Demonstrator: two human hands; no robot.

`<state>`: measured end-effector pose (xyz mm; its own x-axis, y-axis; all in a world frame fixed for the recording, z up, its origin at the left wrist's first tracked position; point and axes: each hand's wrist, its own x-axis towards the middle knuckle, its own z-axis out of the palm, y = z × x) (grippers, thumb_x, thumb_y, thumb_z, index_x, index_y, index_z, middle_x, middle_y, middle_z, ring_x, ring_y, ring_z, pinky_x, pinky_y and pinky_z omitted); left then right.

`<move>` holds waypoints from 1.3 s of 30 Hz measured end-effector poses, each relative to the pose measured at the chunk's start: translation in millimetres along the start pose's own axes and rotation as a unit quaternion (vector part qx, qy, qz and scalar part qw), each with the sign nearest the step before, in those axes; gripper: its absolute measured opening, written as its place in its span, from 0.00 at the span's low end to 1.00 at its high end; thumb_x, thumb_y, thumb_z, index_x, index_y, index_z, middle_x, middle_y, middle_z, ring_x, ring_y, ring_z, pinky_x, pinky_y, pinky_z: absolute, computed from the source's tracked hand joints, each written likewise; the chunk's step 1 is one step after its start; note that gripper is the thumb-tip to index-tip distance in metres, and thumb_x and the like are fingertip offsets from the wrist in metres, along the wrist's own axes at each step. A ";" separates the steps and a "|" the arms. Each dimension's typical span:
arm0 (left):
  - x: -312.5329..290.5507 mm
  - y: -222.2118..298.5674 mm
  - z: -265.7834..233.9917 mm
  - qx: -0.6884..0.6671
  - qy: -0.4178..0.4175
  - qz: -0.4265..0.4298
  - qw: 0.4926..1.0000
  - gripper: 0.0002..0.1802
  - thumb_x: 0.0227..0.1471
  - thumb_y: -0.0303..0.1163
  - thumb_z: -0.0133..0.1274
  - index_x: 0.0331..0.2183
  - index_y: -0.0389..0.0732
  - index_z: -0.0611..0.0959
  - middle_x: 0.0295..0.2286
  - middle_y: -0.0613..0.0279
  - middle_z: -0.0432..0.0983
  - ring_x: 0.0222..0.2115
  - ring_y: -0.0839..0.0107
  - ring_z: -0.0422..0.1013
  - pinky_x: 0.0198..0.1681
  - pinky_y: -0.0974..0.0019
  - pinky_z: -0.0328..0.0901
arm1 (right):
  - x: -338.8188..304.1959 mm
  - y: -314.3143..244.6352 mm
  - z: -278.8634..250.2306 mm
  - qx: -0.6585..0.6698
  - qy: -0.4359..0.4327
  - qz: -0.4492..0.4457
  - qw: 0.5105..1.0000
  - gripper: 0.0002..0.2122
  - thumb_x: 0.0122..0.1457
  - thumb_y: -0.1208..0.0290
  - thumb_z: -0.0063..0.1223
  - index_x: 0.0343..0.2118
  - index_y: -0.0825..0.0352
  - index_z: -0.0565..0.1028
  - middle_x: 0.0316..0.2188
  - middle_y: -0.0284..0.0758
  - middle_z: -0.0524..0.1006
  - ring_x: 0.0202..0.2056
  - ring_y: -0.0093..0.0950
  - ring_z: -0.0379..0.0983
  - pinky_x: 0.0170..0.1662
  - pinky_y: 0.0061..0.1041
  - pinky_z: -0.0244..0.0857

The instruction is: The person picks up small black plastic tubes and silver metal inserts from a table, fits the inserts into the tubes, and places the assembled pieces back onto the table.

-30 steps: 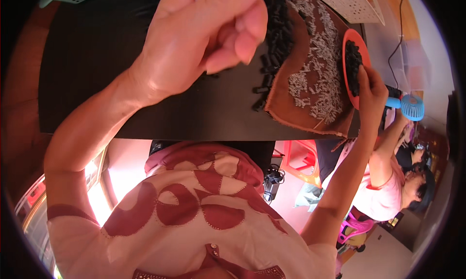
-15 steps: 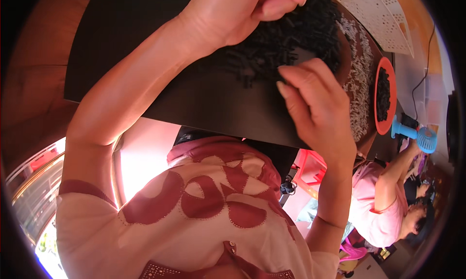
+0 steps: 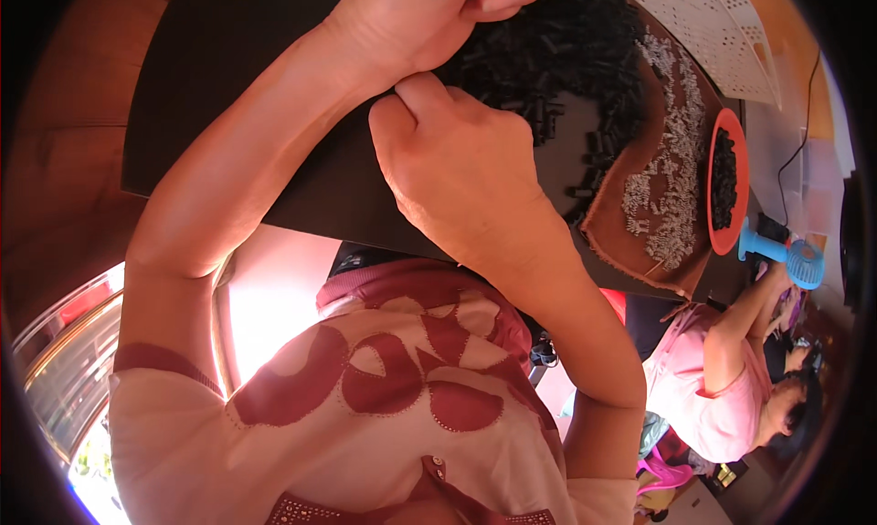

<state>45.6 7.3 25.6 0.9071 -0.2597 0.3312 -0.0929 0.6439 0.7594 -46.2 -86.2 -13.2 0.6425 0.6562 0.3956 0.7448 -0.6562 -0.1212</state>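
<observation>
1. While one left hand (image 3: 434, 18) hung at 12 o'clock, visible fingers curled, one right hand (image 3: 457, 164) sat at its 6, bunched up too; honestly couldn't tell if either held anything.
2. Black pieces (image 3: 557, 59) lay around 1 o'clock on one dark table (image 3: 347, 185), way too many to count.
3. One orange bowl (image 3: 742, 180) held more, between 2 and 3; one blue fan (image 3: 805, 265) was at 3.
</observation>
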 end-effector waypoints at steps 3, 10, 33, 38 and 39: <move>-8.0 0.7 -0.2 0.024 0.010 -0.015 1.000 0.23 0.62 0.45 0.39 0.23 0.39 0.74 0.14 0.61 0.69 0.09 0.77 0.56 0.12 0.76 0.50 | -14.8 12.9 -18.0 0.067 0.027 0.019 0.997 0.09 0.47 0.72 0.60 0.23 0.65 0.69 0.23 0.32 0.68 0.20 0.29 0.70 0.17 0.28 0.61; -10.7 -6.3 37.8 -0.009 0.015 -0.118 0.993 0.22 0.63 0.44 0.40 0.25 0.38 0.76 0.16 0.63 0.69 0.12 0.80 0.59 0.13 0.79 0.51 | -77.3 54.1 -57.5 0.231 0.175 0.154 0.944 0.09 0.50 0.81 0.61 0.34 0.70 0.73 0.24 0.35 0.70 0.20 0.23 0.65 0.21 0.19 0.59; -51.6 -32.0 55.5 0.098 -0.144 -0.307 0.936 0.19 0.63 0.44 0.40 0.34 0.38 0.76 0.20 0.66 0.73 0.12 0.84 0.58 0.13 0.81 0.49 | -85.0 65.9 -72.4 0.210 0.272 0.123 0.931 0.11 0.48 0.82 0.61 0.37 0.71 0.76 0.27 0.36 0.72 0.23 0.23 0.68 0.25 0.18 0.62; -53.3 -36.7 54.3 0.008 -0.074 -0.314 0.947 0.16 0.62 0.42 0.44 0.32 0.38 0.75 0.19 0.67 0.70 0.11 0.85 0.54 0.12 0.80 0.47 | -98.1 86.4 -88.4 0.198 0.273 0.144 0.930 0.10 0.50 0.81 0.59 0.37 0.71 0.76 0.25 0.34 0.73 0.23 0.21 0.68 0.25 0.15 0.60; -53.2 -38.6 54.4 0.005 -0.077 -0.313 0.947 0.16 0.62 0.42 0.44 0.32 0.38 0.75 0.19 0.67 0.70 0.11 0.85 0.54 0.12 0.80 0.47 | -105.0 91.2 -97.8 0.195 0.272 0.145 0.931 0.10 0.50 0.81 0.59 0.37 0.71 0.76 0.25 0.34 0.73 0.23 0.21 0.68 0.25 0.15 0.60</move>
<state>-21.4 -42.9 9.1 0.7151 -0.6905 -0.1086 0.4391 0.3229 0.8384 -63.3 -251.4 23.2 0.7198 0.1178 0.6841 0.6308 -0.5224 -0.5738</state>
